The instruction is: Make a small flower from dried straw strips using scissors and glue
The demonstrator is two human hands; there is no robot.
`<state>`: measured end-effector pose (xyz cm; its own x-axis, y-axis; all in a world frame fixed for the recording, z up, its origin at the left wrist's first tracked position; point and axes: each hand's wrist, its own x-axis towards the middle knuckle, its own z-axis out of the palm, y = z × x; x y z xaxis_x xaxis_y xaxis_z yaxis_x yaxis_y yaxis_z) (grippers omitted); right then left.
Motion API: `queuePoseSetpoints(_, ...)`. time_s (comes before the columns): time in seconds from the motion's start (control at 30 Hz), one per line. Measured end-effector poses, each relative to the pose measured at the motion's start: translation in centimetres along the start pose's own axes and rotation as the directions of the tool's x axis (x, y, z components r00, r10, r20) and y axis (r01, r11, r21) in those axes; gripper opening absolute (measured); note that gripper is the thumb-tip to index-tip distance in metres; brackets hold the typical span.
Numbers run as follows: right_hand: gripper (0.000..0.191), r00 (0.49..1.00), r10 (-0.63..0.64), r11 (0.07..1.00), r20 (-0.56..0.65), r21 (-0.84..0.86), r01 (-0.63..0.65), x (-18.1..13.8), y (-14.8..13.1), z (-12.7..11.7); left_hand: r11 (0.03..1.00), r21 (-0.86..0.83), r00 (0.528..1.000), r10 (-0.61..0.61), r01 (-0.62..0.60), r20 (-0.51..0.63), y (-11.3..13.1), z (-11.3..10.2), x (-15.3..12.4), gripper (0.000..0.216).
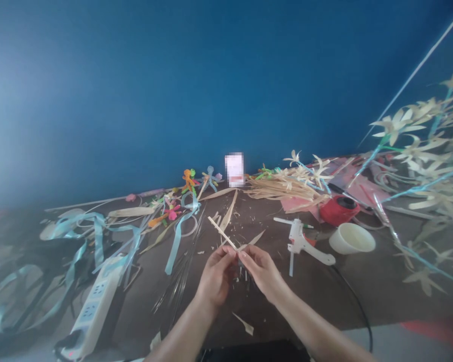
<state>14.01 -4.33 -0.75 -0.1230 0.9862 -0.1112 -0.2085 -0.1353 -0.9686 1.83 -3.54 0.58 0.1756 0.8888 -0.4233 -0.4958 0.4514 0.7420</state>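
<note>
Over the middle of the dark table, my left hand [218,275] and my right hand [263,270] meet with thumbs and fingers pinched together. From between their fingertips a narrow pale strip of dried leaf [222,232] points up to the left. A pointed pale blade [253,240] shows just beyond my right fingers; whether it is held or lies on the table I cannot tell. My left hand's lower fingers are partly hidden. A white glue gun [302,242] rests to the right of my hands, its black cord running toward the front edge.
Thin dark wires [184,266] and a power strip [98,306] lie to the left, beside blue ribbon [177,241]. Behind are dried leaf strips [283,188]. A white cup [352,238], a red roll [338,210] and pale flowers on blue stems [396,123] occupy the right.
</note>
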Motion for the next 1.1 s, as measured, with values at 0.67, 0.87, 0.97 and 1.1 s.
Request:
queuePoseSetpoints(0.67, 0.030, 0.743, 0.568, 0.606, 0.354, 0.430, -0.669, -2.3, -1.0, -0.5, 0.848, 0.448, 0.933, 0.136, -0.283, 0.333, 2.2, -1.9, -2.2, 0.009)
queuePoseSetpoints(0.87, 0.033, 0.891, 0.427, 0.657, 0.153, 0.625, -0.422, -0.7, -1.9, -3.3, 0.964, 0.260, 0.998, 0.061, -0.060, 0.005, 1.7, -2.3, -1.5, 0.014)
queuePoseSetpoints(0.97, 0.025, 0.960, 0.279, 0.821, 0.025, 0.513, -0.252, -0.3, -2.0, -3.5, 0.986, 0.159, 0.993, -0.031, 0.048, -0.110, 1.2, -2.5, -1.1, 0.016)
queuePoseSetpoints(1.1, 0.026, 0.957, 0.281, 0.889, 0.071, 0.356, -0.287, -0.4, -1.3, -1.1, 0.990, 0.104, 0.993, -0.093, 0.099, -0.068, 0.5, -1.9, -1.0, 0.015)
